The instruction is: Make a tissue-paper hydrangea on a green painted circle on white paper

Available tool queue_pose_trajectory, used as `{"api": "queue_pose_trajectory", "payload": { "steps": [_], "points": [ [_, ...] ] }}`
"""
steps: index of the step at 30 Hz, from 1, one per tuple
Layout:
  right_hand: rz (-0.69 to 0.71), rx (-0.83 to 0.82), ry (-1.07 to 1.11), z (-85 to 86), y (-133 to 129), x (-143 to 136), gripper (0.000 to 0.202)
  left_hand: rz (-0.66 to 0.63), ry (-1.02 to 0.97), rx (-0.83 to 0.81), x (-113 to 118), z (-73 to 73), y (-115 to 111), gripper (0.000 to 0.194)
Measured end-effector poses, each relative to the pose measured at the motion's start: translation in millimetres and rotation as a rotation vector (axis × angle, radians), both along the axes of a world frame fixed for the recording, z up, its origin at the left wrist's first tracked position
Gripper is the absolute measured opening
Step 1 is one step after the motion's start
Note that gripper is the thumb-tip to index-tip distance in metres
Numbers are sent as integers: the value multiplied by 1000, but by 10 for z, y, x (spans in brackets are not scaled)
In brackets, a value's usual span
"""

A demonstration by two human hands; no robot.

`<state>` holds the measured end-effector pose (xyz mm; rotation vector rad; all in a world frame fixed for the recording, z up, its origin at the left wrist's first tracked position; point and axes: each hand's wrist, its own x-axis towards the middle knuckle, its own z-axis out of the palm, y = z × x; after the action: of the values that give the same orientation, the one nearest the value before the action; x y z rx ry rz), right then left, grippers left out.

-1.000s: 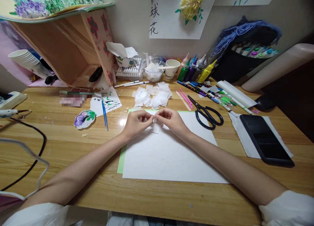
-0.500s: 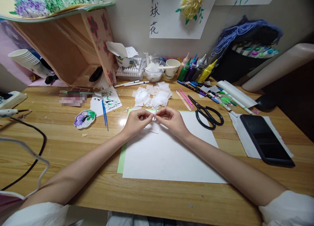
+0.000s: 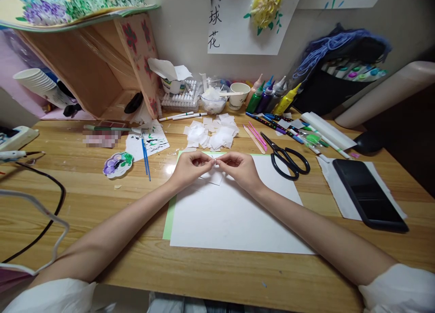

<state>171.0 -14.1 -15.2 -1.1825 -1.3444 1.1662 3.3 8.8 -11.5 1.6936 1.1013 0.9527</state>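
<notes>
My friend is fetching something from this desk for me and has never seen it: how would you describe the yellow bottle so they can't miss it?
Find the paper cup at the back of the desk, near the wall. Just right of it stands a cluster of squeeze bottles. The yellow bottle is at the right end, leaning right, the only yellow one.

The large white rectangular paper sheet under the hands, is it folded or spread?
Spread: the white sheet lies flat over a light green sheet on the brown wooden table, and no crease or fold shows.
</notes>
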Motion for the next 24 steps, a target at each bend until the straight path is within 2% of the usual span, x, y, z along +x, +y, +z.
{"api": "queue_pose_trajectory", "payload": {
  "steps": [9,14,24],
  "points": [
    [-24,53,-89,15,-27,0,21,-7,18,13,-2,7,-6,26],
    [-89,131,-134,16,-42,-1,17,13,-1,37,-3,-16,-14,22],
    [-60,197,-161,20,-68,-11,12,41,50,142,17,38,-75,13]
  ]
}}
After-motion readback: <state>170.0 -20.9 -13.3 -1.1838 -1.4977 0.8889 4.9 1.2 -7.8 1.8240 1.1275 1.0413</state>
